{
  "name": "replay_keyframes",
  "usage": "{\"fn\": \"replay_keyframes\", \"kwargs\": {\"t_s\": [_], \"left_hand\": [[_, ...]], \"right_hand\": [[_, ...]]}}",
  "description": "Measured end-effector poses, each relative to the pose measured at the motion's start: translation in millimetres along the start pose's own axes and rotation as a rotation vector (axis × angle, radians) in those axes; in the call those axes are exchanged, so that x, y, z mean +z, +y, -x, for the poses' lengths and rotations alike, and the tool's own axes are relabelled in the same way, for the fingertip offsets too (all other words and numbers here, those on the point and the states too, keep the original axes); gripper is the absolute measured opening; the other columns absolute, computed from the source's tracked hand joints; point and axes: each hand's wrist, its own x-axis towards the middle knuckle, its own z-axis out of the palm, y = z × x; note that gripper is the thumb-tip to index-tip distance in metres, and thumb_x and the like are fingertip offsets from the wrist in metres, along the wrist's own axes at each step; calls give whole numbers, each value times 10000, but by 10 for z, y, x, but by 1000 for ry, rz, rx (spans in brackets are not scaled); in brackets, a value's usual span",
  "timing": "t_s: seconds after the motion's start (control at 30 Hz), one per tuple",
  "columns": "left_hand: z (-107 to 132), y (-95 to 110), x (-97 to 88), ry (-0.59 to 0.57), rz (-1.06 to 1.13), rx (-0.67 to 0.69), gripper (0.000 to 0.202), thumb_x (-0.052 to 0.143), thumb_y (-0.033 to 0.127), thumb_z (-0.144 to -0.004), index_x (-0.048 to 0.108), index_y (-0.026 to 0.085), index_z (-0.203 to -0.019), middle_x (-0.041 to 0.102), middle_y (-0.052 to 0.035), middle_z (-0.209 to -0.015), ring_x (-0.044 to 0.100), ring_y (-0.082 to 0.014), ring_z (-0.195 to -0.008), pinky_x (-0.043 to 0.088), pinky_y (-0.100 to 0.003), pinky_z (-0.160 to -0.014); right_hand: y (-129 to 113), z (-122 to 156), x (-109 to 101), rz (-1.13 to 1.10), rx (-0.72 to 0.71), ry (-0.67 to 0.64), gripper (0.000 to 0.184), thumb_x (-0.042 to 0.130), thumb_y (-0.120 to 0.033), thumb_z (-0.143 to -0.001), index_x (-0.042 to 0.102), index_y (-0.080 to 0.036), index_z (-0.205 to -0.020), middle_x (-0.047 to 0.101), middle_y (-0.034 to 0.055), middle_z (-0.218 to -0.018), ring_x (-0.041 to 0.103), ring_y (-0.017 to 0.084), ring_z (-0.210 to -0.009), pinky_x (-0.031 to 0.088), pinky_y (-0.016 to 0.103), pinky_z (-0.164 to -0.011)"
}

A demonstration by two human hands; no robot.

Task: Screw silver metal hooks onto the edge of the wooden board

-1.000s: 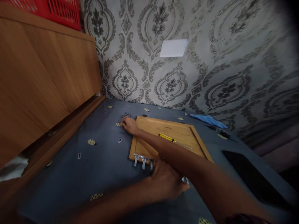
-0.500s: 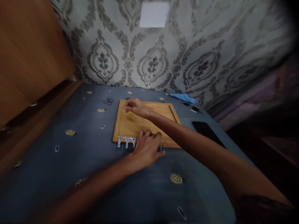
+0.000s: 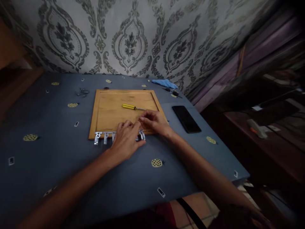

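Observation:
A wooden framed panel (image 3: 107, 109) lies flat on a table under a blue patterned cloth (image 3: 59, 159). A metal hook rail (image 3: 103, 136) sits along the panel's near edge. My left hand (image 3: 126, 140) rests on that rail, fingers curled over it. My right hand (image 3: 153, 122) is at the panel's near right corner, fingertips pinched on something small I cannot make out. A yellow-handled screwdriver (image 3: 130, 107) lies on the panel just beyond both hands.
A black phone (image 3: 186, 118) lies right of the panel. A blue cloth (image 3: 165, 83) and a dark tool (image 3: 173, 92) sit at the back right. Small metal bits (image 3: 82, 92) lie back left. The table's right edge drops toward dark furniture (image 3: 262, 127).
My right hand came back from the panel's far left corner to its near right corner, pinched. My left hand stayed on the hook rail. The view swung right and down.

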Motion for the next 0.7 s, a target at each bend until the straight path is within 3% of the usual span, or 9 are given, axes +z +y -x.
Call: {"fn": "replay_keyframes", "kwargs": {"t_s": [0.23, 0.5, 0.7], "left_hand": [[-11, 29, -5, -10, -2, -36, 355, 780, 342, -840, 559, 198, -1077, 691, -66, -1091, 572, -290, -1101, 427, -428, -927], [-19, 50, -34, -46, 14, -50, 357, 779, 334, -848, 563, 189, -1092, 691, -67, -1120, 565, -284, -1115, 418, -422, -947], [-47, 73, -61, -93, 16, -74, 364, 775, 329, -857, 567, 181, -1116, 694, -76, -1139, 560, -297, -1132, 416, -444, -958]], "right_hand": [[-75, 357, -120, 0, 44, -98, 281, 725, -441, -821, 638, -173, -825, 605, 6, -765, 527, 133, -700, 429, 277, -658], [-140, 397, -154, 94, -43, -249, 140, 675, -318, -899, 673, -195, -832, 643, 59, -1009, 621, 185, -955, 486, 351, -889], [-176, 388, -160, 87, -32, -279, 154, 674, -314, -909, 682, -199, -807, 630, 46, -1007, 623, 178, -970, 478, 343, -903]]}}
